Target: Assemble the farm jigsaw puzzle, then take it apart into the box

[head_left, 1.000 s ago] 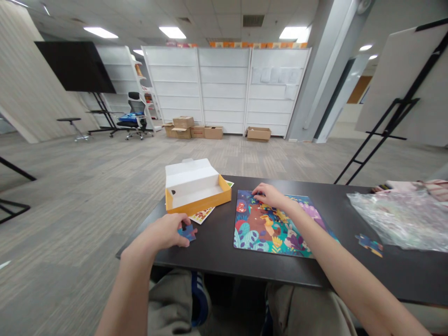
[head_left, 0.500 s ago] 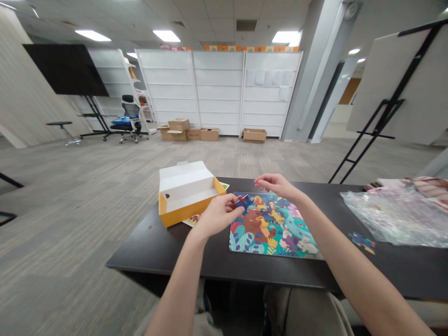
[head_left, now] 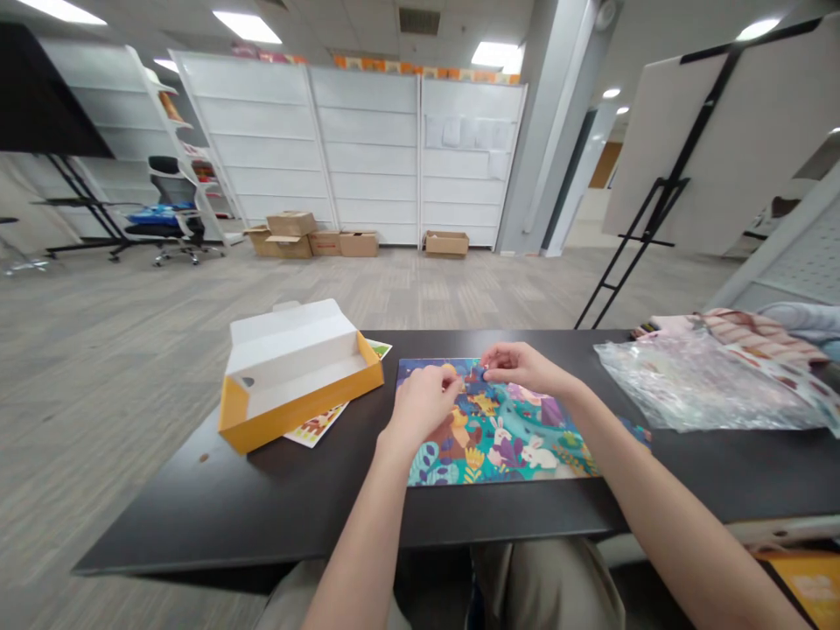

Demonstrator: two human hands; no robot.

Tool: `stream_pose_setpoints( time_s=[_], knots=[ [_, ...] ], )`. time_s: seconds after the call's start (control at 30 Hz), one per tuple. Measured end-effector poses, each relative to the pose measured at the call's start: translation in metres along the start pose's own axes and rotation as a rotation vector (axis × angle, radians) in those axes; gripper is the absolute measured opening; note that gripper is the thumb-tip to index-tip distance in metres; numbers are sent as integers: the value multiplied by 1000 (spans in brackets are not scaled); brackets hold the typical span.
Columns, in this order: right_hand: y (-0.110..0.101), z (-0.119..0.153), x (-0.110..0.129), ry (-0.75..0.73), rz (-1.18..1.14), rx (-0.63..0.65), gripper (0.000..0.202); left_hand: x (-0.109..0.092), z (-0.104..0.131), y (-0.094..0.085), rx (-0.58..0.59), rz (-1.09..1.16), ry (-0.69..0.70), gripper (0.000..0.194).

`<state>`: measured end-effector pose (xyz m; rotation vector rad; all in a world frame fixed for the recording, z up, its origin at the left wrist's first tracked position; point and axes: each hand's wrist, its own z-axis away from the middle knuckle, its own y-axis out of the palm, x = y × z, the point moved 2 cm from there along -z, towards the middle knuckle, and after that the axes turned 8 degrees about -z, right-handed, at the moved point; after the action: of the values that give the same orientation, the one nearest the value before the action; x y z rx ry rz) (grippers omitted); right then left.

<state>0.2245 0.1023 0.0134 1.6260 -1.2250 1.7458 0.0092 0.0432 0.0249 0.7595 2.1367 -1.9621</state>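
A colourful jigsaw puzzle with rabbits and other animals lies on the black table, its upper part partly covered by my hands. My left hand is over its upper left area, fingertips pinched together; what they hold, if anything, is hidden. At the top edge, my right hand pinches a dark blue puzzle piece between thumb and fingers. Both sets of fingertips are close to each other. Behind my right forearm, a few loose pieces peek out beside the puzzle.
An open yellow box with a white inside stands to the left, partly on a printed sheet. Crumpled clear plastic and folded striped cloth lie at the right. The table's front edge runs before my legs.
My view has turned right. My left hand, earlier at the puzzle's upper left corner with a blue piece, has moved inward. My right hand has come down from above the top edge and closed.
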Motion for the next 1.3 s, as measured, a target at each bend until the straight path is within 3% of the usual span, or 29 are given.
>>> stream_pose_setpoints(
  time_s=[0.3,0.5,0.8,1.0,1.2,1.3],
  knots=[
    [7,1,-18,106,159,136,28,3,6,6,125,-246,36,23],
    [10,4,-14,97,275,141,33,7,8,7,152,-272,43,22],
    [16,4,-4,132,475,116,26,8,11,4,178,-254,19,18],
    [13,5,-9,96,418,106,25,17,12,2,155,-254,0,21],
    [11,4,-14,110,168,153,27,27,11,2,156,-272,-37,20],
    [14,-2,-15,94,27,57,29,27,11,2,153,-268,-25,19]
  ],
)
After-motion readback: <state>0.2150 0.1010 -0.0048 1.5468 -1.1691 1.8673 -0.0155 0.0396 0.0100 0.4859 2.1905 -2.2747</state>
